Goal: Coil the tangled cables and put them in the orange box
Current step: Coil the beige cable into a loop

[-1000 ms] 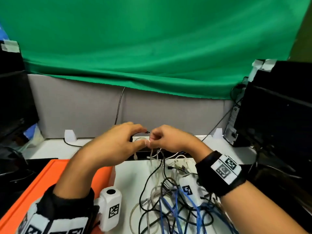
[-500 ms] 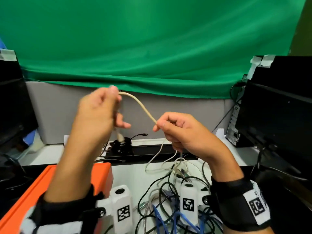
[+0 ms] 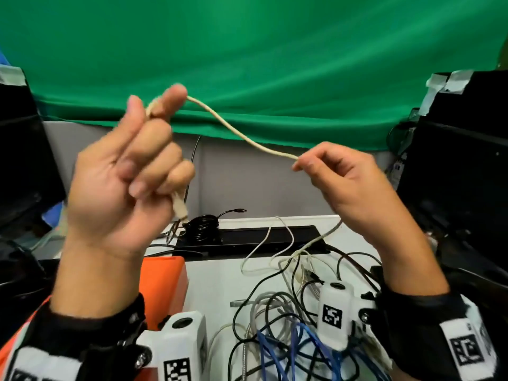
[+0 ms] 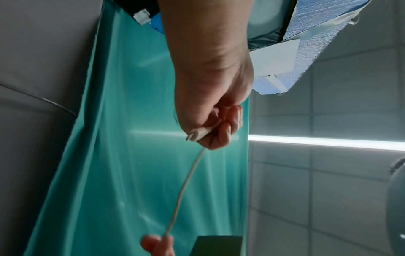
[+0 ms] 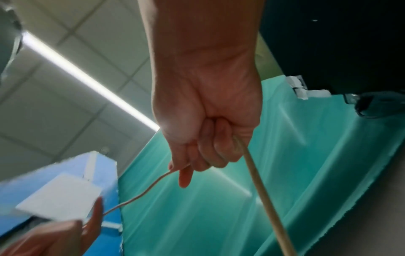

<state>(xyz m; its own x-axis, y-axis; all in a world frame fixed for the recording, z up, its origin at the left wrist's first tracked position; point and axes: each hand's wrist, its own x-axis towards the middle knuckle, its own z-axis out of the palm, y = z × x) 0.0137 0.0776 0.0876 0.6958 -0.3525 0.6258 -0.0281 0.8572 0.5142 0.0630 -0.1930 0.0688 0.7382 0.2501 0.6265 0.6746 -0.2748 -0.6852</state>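
A beige cable [image 3: 242, 134] stretches in the air between both hands. My left hand [image 3: 132, 171] is raised, fingers curled round the cable's end, whose plug [image 3: 180, 206] hangs below the fist; the plug [image 4: 198, 136] also shows in the left wrist view. My right hand [image 3: 338, 177] pinches the cable further along, and the rest of the cable [image 5: 265, 195] drops from the fist to the tangled pile [image 3: 291, 325] of black, blue, grey and white cables on the white table. The orange box [image 3: 162, 281] sits at the lower left, partly hidden by my left arm.
A coiled black cable [image 3: 203, 224] lies at the back beside a black flat panel [image 3: 247, 239]. Dark monitors stand at left [image 3: 22, 166] and right [image 3: 461, 166]. A green cloth [image 3: 247, 59] hangs behind above a grey partition.
Both hands rose from the table with the beige cable. The left hand turned palm towards me and went higher, and the hands drew apart, so a longer stretch of cable spans between them.
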